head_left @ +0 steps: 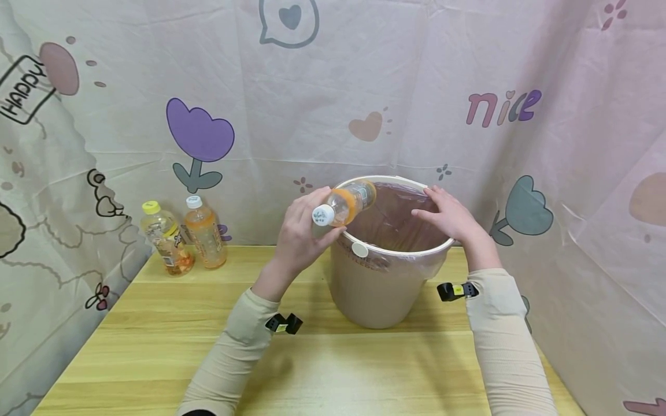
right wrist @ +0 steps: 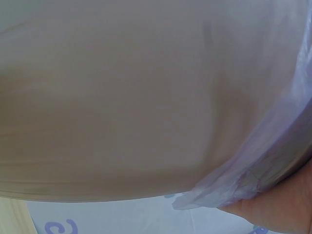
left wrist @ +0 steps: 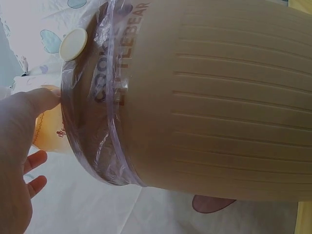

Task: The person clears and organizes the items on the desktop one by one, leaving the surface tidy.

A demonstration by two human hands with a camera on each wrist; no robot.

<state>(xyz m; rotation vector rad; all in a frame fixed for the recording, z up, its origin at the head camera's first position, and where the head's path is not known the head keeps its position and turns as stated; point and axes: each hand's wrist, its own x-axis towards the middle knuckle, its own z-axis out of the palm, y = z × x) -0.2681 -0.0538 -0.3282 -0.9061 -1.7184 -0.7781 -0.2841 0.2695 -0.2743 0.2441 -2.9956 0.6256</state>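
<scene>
In the head view my left hand (head_left: 302, 234) grips a clear plastic bottle (head_left: 359, 199) with a white cap and an orange label band. Tilted, the bottle lies over the left rim of a beige trash bin (head_left: 372, 297), its base over the opening. A thin clear bag (head_left: 398, 216) lines the bin and folds down over its rim. On the right side of that rim rests my right hand (head_left: 452, 216), its fingers and thumb extended over the opening. The left wrist view shows the left thumb (left wrist: 46, 100) against the bottle, close to the rim.
Two more bottles stand at the table's back left: one with a yellow cap (head_left: 166, 240), one with a white cap (head_left: 206, 234). The wooden table (head_left: 333, 375) meets a printed cloth backdrop (head_left: 291, 115) at its back and sides.
</scene>
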